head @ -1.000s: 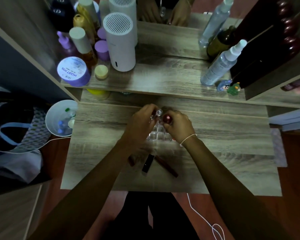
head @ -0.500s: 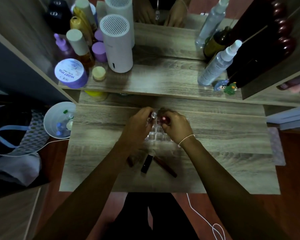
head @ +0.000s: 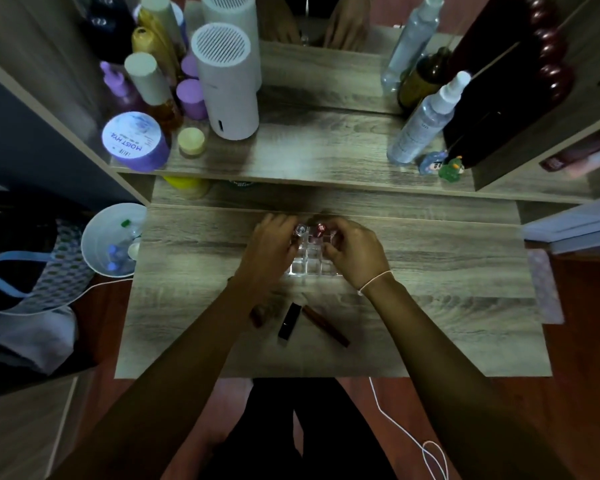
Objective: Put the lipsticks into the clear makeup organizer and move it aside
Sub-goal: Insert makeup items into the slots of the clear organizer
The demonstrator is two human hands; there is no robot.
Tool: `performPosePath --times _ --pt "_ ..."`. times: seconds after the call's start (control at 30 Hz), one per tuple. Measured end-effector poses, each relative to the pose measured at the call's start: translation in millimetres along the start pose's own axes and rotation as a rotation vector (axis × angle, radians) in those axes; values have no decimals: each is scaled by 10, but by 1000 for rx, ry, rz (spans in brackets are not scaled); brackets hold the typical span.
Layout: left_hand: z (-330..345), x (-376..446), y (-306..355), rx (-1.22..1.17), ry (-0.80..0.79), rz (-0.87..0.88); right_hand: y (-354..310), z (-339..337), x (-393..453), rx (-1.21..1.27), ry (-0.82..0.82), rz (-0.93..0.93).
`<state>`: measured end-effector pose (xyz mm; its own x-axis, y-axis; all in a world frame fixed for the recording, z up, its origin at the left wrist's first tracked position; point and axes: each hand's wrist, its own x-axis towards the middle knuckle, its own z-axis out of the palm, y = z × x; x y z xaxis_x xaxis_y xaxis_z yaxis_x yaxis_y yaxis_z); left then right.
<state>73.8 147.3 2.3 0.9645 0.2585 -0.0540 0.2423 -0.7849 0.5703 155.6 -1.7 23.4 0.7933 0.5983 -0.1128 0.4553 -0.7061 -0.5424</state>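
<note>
While both hands work the far row of the clear makeup organizer (head: 310, 261), two lipsticks are going in upright: a silver-capped lipstick (head: 300, 231) at the left hand (head: 269, 249) and a red-capped lipstick (head: 319, 230) at the right hand (head: 355, 252). Fingers on each side are curled in and pinched close around their tube, and that looks like guiding each one straight down into its own cell, though whether the grips are tight or just steadying, I cannot tell. The organizer sits mid-tabletop (head: 447, 271), between the two wrists, handy for both. Forearms reach in from below and converge, palms turned inward, knuckles up. Nearer the person, three more wait flat on the wood: a black lipstick (head: 289, 321), a long brown lipstick (head: 326, 326) just beside it, and a dark red lipstick (head: 260, 315) half hidden by the left forearm. So plenty left to load, by my reckoning.
</note>
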Motion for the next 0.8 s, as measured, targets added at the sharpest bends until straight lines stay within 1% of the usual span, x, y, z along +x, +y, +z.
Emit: performPosePath --times 0.37,0.57,0.67,0.8 --pt "-87 -32 37 -8 47 9 -2 -41 -133 -17 36 -18" --pt "-93 -198 52 -54 103 -56 -11 -39 -327 15 74 -41" --pt "-71 -365 33 -49 131 -70 14 0 -501 37 58 -36" --pt "-1 -679 39 -32 209 -127 55 80 -763 103 31 -10"
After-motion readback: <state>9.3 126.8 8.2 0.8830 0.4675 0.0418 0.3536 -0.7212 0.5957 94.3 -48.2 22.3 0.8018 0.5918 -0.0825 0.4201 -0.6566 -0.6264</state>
